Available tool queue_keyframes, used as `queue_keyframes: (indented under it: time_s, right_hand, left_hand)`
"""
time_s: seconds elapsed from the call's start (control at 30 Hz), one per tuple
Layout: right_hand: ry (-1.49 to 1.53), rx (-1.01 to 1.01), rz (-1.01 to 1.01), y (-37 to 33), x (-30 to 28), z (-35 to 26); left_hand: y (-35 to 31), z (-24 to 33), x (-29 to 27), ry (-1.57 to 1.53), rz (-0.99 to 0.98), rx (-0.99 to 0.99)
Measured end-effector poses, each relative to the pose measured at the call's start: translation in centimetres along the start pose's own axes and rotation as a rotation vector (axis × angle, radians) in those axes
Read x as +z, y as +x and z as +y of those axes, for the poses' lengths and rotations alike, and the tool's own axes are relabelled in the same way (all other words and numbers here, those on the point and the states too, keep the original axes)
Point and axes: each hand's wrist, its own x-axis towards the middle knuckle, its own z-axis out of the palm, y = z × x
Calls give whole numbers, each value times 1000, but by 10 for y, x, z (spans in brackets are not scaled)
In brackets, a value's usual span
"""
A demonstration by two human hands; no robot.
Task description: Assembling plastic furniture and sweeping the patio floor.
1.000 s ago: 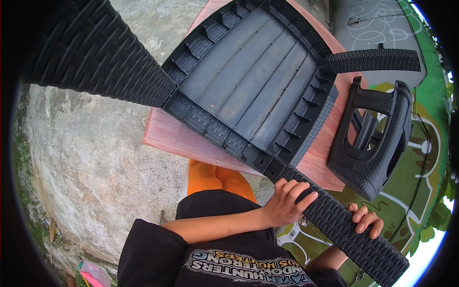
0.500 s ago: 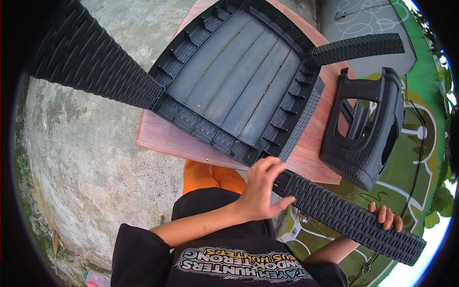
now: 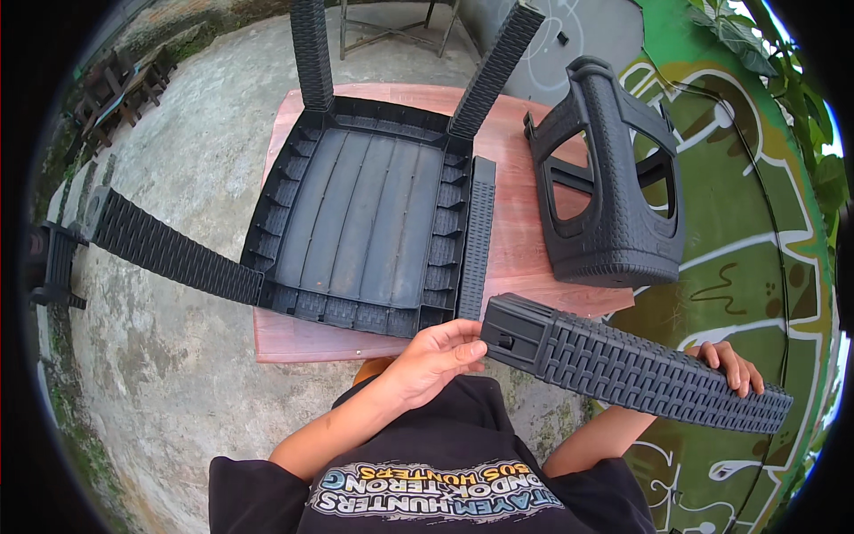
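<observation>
An upturned black plastic tabletop (image 3: 356,222) with a woven-pattern rim rests on the table, with three legs standing out from its corners. A loose black table leg (image 3: 640,369) of the same woven pattern is held out over the near right side, apart from the near right corner. My right hand (image 3: 731,367) is wrapped over its far right end, with the palm hidden. At the leg's smooth, narrower end, my left hand (image 3: 436,360) is half closed, thumb and fingertips against the edge; how firm that grip is does not show.
The pink wood-look table (image 3: 511,222) also carries a black plastic stool-like piece (image 3: 614,196) with large cut-outs. A painted green wall (image 3: 747,267) stands close on the right. Concrete floor (image 3: 169,356) spreads to the left, where a dark object (image 3: 55,267) stands. A metal-framed stand (image 3: 400,36) is behind.
The loose leg has come away from the tabletop's near corner and its far right end is higher. My left hand has moved from over its end to beside it. The view has shifted.
</observation>
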Motion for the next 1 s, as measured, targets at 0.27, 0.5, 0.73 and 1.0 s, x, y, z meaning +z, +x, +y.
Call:
queue_keyframes:
  time_s: [0.27,0.5,0.73,1.0]
  right_hand:
    - [38,-146,-49,-23,-3,-20]
    - [117,-298,-18,-39,-17,-19]
    - [39,-446,-7,-43,-44,-6]
    - [-483,-89,692,-40,6,111]
  left_hand:
    - [-8,-12,28,212,-75,114]
    - [-8,-13,53,490,-120,366]
    - [-4,-13,66,717,-62,534]
    - [6,-5,72,814,49,446]
